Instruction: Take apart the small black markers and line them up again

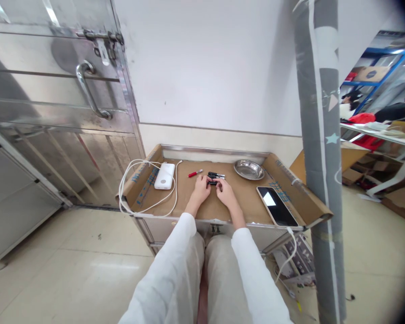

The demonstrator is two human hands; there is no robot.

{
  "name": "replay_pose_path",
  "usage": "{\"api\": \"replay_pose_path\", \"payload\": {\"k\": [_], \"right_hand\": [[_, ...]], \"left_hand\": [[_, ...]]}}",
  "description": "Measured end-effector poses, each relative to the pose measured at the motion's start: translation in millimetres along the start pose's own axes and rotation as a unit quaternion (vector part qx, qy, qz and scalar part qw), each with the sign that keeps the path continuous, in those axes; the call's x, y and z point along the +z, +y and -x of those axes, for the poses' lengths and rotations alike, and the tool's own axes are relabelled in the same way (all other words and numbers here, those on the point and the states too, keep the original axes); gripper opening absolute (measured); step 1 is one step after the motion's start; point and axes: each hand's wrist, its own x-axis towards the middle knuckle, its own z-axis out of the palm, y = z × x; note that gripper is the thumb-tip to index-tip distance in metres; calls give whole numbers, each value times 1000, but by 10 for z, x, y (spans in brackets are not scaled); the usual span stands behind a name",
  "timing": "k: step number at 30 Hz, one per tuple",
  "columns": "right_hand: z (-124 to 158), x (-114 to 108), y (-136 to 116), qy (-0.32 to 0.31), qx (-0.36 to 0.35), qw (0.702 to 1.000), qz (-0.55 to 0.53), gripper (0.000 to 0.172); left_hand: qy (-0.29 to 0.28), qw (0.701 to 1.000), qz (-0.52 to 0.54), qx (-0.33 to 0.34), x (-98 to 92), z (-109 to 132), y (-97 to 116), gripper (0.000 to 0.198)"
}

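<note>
My left hand (201, 188) and my right hand (224, 191) rest close together over the middle of the cardboard-covered table (189, 204). Between my fingertips lies a short black pen (212, 182), gripped at its left end by the left fingers and at its right end by the right ones. Just beyond it are several black pens (216, 174) lying side by side. A red pen (195, 173) with a pale tip lies to the left of them, apart from both hands. The fingers hide parts of the held pen.
On the left sits a white power bank (164, 176) with a looped white cable (176, 193). A round metal dish (249, 170) stands at back right, a phone (276, 206) at front right. Cardboard walls edge the table. A tall grey roll (319, 135) leans beside it.
</note>
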Motion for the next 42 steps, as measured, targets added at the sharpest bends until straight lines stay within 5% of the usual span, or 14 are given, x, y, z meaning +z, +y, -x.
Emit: {"api": "replay_pose_path", "payload": {"k": [8,22,42], "right_hand": [[7,9,36,8,-5,1000,10,51],[1,-18,4,15,-20,999,39,44],[43,-112,-216,41,111,981,157,28]], "left_hand": [[-66,997,-33,-3,-80,37,119,26],[-72,994,-78,21,-40,56,63,18],[-65,988,-142,17,-118,60,223,8]]}}
